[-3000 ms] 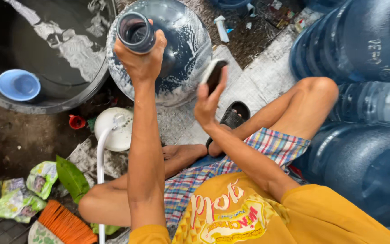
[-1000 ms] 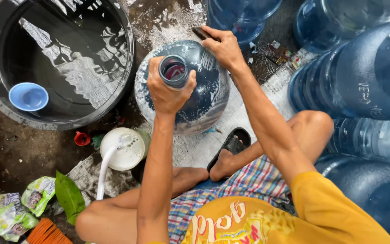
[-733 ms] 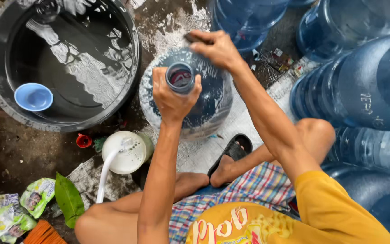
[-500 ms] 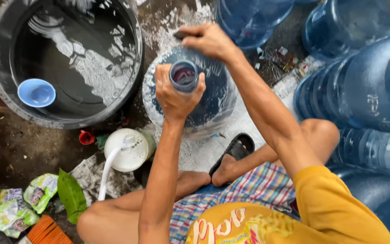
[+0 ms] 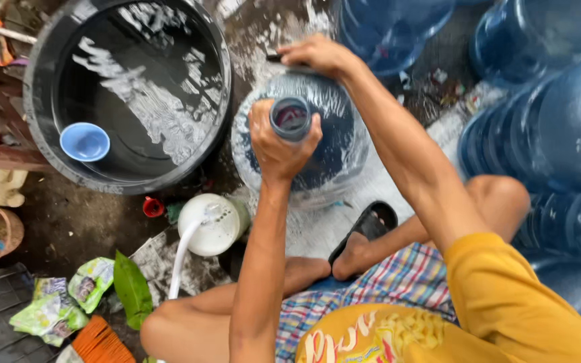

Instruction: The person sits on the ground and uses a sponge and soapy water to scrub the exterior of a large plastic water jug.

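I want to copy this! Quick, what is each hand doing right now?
Left hand: closed around the neck of the big water bottle.
Right hand: fingers pressing a dark scrubber against the bottle's far side.

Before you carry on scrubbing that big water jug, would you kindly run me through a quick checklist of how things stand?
1. Left hand grips the jug's neck: ok.
2. Right hand presses on the far shoulder of the water jug: ok.
3. Scrubbing tool under the right hand: cannot tell, mostly hidden.
4. Black tub holds water, blue scoop floating: ok.
5. Jug mouth open, uncapped: ok.
6. Foot on the sandal: ok.
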